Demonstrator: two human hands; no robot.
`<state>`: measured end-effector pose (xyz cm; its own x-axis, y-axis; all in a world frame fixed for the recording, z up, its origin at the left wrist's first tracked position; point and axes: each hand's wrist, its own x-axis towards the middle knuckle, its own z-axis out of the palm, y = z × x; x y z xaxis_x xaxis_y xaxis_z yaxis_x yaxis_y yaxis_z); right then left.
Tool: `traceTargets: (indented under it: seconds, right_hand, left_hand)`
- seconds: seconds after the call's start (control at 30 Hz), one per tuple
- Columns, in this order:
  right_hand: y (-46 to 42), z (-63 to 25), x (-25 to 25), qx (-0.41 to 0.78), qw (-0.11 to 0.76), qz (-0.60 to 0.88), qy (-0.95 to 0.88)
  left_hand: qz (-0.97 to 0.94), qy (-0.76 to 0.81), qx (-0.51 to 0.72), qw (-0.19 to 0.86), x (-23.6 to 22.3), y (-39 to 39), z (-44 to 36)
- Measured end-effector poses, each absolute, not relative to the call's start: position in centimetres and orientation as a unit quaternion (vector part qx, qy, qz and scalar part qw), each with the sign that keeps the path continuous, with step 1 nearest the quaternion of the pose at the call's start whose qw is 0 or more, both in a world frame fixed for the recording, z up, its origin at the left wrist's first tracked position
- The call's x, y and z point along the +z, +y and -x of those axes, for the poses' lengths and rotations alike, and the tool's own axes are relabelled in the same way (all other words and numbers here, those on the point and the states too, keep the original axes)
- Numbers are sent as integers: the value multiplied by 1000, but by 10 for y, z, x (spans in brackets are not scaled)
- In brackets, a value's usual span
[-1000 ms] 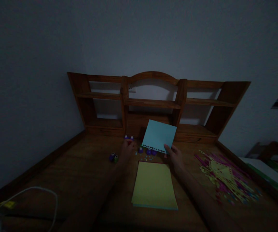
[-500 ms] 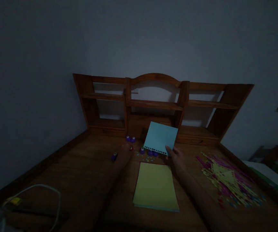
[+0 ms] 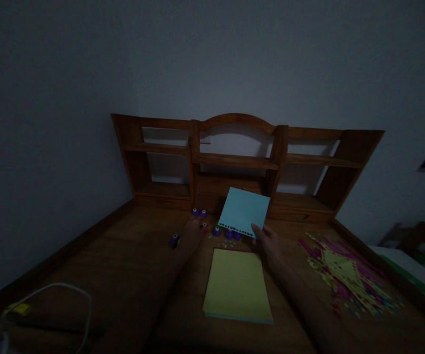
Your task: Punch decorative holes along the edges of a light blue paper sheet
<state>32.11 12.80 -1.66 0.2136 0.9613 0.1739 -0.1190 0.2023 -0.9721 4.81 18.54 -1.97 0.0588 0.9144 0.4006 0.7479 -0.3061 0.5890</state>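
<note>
My right hand (image 3: 266, 239) pinches the lower right corner of a light blue paper sheet (image 3: 244, 210), held up over the desk; a row of small punched holes runs along its lower edge. My left hand (image 3: 195, 231) is closed on a small craft punch (image 3: 204, 225) with a red and white top. More purple punches (image 3: 227, 232) stand under the sheet, two (image 3: 198, 212) behind my left hand and one (image 3: 174, 241) to its left. A yellow paper stack (image 3: 237, 284) lies flat on the desk between my forearms.
The wooden desk (image 3: 131, 265) has a raised rim and a shelf unit (image 3: 234, 160) at the back. A heap of pink, yellow and blue paper scraps (image 3: 345, 275) lies at the right. A white cable (image 3: 68, 305) loops at the near left. The room is dim.
My left hand drew back from the two far purple punches and closed on the red-topped one. The blue sheet sank a little. The green-topped punch beside the left purple one is no longer visible.
</note>
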Motion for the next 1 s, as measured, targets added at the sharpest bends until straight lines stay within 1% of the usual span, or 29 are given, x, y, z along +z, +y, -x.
traceTargets:
  seconds: [0.13, 0.23, 0.47, 0.6, 0.8, 0.9, 1.0]
  right_hand:
    - [127, -321, -14, 429, 631, 461, -452]
    - [127, -321, -13, 414, 636, 462, -459]
    - [128, -318, -15, 440, 623, 454, -461]
    - [126, -315, -13, 449, 620, 438, -471]
    - [122, -314, -7, 437, 617, 436, -488]
    - [120, -313, -5, 430, 616, 447, -485]
    - [120, -313, -4, 422, 619, 442, -493]
  left_hand:
    - [-725, 542, 424, 36, -11, 180, -53]
    - [-717, 535, 447, 31, -2, 176, -58]
    - [-718, 503, 476, 72, 7, 172, -69]
    - [-725, 486, 473, 121, 6, 169, -72]
    - [-717, 459, 484, 201, 0, 174, -77]
    - [-704, 437, 512, 227, -1, 177, -78]
    - [-706, 424, 515, 236, 0, 176, -77]
